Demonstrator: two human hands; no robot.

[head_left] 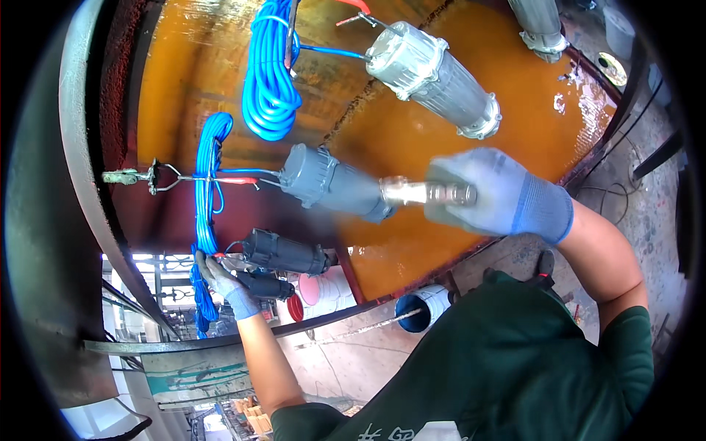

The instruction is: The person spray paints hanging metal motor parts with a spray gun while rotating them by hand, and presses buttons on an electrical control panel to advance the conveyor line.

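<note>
Orange-stained panel (412, 242), one, wide, glossy, behind the work.
Green shirt (507, 353), one, worn by the person whose view I watch remotely.
Silver cylindrical pump (437, 79), one, ribbed, toward the top, its blue cable running to a thick blue coil (268, 88).
Grey cylindrical pump (331, 180), one, near the middle of my view, between the two hands, its end closest to the right hand; strung from a metal hook (169, 178), with a narrow blue coil (207, 206) crossing its line.
Dark pumps (283, 251), two, side by side, just beyond the left hand.
Bucket (442, 298), one, blue inside, a rod leaning from its mouth.
Right hand (496, 192), one, gloved, closed around a spray gun.
Left hand (226, 285), one, gloved, fingers extended beside the lower end of the narrow coil; I cannot tell whether they grip anything.
Spray gun (452, 194), one, metal, motion-blurred, directed at the grey pump; I cannot tell whether they touch.
</note>
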